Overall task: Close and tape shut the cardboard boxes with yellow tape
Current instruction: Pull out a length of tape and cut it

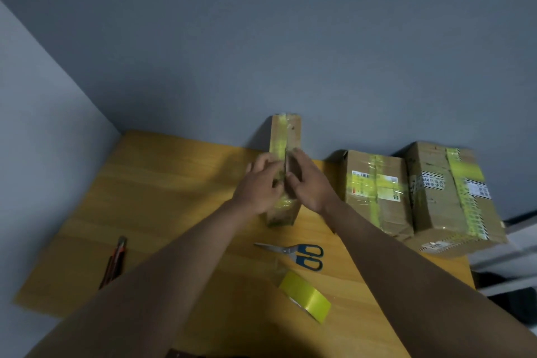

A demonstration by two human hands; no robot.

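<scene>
In the head view, the narrow box (285,151) lies in the middle of the frame on the table (162,183), and its long axis runs away from the person, toward the wall. A slit shows along the middle of its top, with yellow strip beside it. Both hands are on the near half of the box. The left hand (260,183) presses from the left of the slit and the right hand (309,183) from the right, with the fingers bent on the flaps; both are equally near. I judge they push the flaps together before taping.

The count: three boxes, namely this one and two taped boxes (374,192) (453,197) at the right. One tape roll (305,295) lies low in the frame, nearer to the right arm. One pair of scissors (296,253) lies between roll and box. One cutter (116,261) lies at lower left.
</scene>
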